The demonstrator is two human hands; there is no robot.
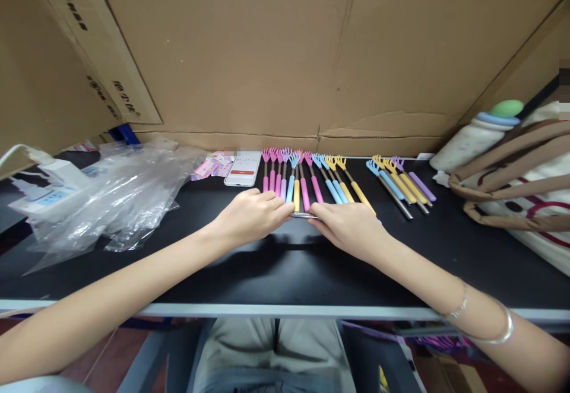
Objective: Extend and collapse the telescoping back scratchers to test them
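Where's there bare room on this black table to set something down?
One bare patch of tabletop lies between the left forearm, right forearm and front edge. Another lies between the right forearm, the rightmost claw-ended rods and the bag. It's crowded at left, under plastic bags, and beyond the left hand and right hand, where the phone and rod row lie.
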